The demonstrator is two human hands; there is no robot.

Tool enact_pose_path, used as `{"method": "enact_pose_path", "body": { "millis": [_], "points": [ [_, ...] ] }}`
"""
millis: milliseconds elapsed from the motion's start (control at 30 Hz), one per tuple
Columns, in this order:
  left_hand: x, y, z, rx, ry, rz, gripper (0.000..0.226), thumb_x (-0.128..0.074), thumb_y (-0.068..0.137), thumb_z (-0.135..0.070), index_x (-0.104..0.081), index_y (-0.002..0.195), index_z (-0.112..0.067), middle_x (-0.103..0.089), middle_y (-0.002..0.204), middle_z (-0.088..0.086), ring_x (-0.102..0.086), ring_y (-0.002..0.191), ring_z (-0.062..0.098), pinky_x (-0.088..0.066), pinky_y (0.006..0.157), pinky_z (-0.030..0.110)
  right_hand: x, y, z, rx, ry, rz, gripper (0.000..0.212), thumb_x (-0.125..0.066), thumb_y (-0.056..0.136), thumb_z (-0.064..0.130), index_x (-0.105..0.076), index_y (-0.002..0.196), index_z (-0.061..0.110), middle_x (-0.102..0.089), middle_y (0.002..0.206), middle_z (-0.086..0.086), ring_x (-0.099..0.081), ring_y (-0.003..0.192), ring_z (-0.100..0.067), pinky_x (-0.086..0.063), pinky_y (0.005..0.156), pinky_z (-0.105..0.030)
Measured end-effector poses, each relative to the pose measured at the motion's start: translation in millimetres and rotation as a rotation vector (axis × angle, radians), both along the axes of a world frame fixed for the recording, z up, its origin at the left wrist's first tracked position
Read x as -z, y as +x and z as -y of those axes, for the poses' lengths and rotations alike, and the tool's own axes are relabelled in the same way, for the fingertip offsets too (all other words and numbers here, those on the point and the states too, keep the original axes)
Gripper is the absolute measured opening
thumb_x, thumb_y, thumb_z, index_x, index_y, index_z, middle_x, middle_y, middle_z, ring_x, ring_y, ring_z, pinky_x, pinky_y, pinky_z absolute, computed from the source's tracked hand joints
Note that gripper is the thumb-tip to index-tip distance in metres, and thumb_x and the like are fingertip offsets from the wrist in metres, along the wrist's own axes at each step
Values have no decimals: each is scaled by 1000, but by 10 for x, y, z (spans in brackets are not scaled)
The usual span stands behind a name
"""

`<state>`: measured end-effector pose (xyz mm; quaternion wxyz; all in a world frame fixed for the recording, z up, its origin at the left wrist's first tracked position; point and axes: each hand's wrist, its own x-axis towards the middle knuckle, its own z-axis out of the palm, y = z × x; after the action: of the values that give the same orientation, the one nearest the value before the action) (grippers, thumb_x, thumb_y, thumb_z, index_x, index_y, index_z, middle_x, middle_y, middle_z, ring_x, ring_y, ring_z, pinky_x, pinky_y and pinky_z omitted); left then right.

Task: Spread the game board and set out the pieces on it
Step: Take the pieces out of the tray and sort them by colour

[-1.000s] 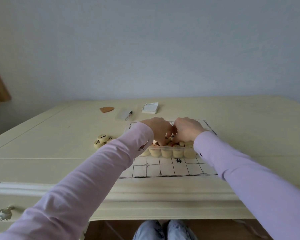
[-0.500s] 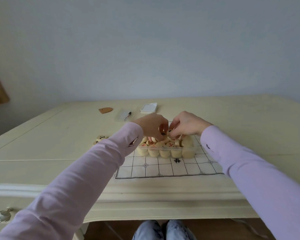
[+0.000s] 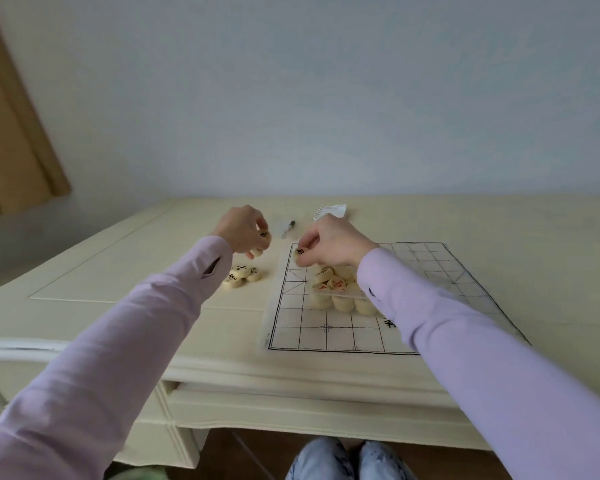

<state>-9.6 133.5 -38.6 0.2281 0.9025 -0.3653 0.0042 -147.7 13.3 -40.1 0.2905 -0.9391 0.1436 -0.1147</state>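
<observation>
A white gridded game board (image 3: 326, 327) lies flat on the cream table. On it stands a clear plastic box (image 3: 340, 297) full of round cream pieces with red and black characters. My left hand (image 3: 243, 230) hovers left of the board, above a small pile of black-marked pieces (image 3: 241, 275), and grips two pieces (image 3: 262, 242). My right hand (image 3: 329, 242) is over the box's far left corner and pinches one black-marked piece (image 3: 300, 252).
A pen (image 3: 288, 228) and a small white notepad (image 3: 329, 211) lie on the table behind the hands. The table's front edge (image 3: 257, 372) runs below the board, with my knees (image 3: 347, 459) under it. A tan curtain (image 3: 11, 126) hangs at the left.
My left hand has lifted out of the box and swung left over the loose pile, carrying pieces. My right hand has risen with a piece. The camera has turned left.
</observation>
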Motion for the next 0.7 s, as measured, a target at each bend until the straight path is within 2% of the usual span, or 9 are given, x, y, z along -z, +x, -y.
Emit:
{"method": "enact_pose_path", "body": {
  "millis": [67, 167, 267, 367, 467, 600, 700],
  "points": [
    [53, 59, -124, -39, -28, -44, 20, -58, 84, -7, -57, 103, -11, -69, 75, 2, -53, 31, -2, -35, 34, 8, 4, 148, -185, -54, -64, -42, 23, -72, 74, 15, -73, 96, 8, -61, 71, 1, -53, 72, -14, -41, 60, -19],
    [136, 166, -274, -127, -4, -69, 17, -59, 84, -6, -62, 100, -5, -62, 66, -2, -53, 30, -1, -37, 34, 8, 62, 346, -387, -77, -110, -135, 22, -72, 74, 14, -72, 95, 8, -56, 60, 2, -53, 59, -14, -40, 51, -18],
    [217, 287, -387, -187, 26, -101, 18, -61, 83, -9, -65, 100, -7, -63, 63, -1, -56, 35, 1, -45, 47, 14, 180, 503, -508, -88, -112, -193, 28, -73, 72, 14, -69, 99, 6, -58, 64, -3, -59, 64, -20, -54, 70, -28],
    [270, 308, -470, -202, 71, -164, 17, -61, 85, -11, -64, 102, -9, -65, 67, -1, -60, 42, 5, -48, 57, 19, 280, 572, -578, -92, -106, -242, 36, -76, 70, 15, -66, 104, 6, -65, 85, -9, -65, 78, -25, -56, 82, -35],
    [321, 305, -508, -212, 113, -199, 18, -63, 85, -14, -63, 103, -11, -64, 86, 1, -59, 38, 3, -44, 57, 18, 323, 604, -619, -69, -87, -232, 41, -78, 70, 16, -64, 107, 6, -67, 104, -13, -67, 93, -28, -56, 85, -36],
    [351, 298, -519, -205, 107, -267, 19, -64, 85, -17, -62, 104, -13, -67, 92, 1, -63, 46, 6, -44, 60, 17, 357, 632, -657, -39, -72, -203, 40, -79, 70, 14, -65, 106, 5, -66, 105, -13, -67, 89, -27, -56, 83, -35],
    [291, 279, -561, -181, 101, -356, 20, -66, 85, -16, -62, 104, -12, -67, 91, 0, -68, 62, 14, -52, 78, 23, 403, 662, -665, 1, -30, -173, 35, -76, 70, 5, -67, 104, 3, -68, 101, -14, -69, 84, -29, -57, 82, -37]
  ]
}}
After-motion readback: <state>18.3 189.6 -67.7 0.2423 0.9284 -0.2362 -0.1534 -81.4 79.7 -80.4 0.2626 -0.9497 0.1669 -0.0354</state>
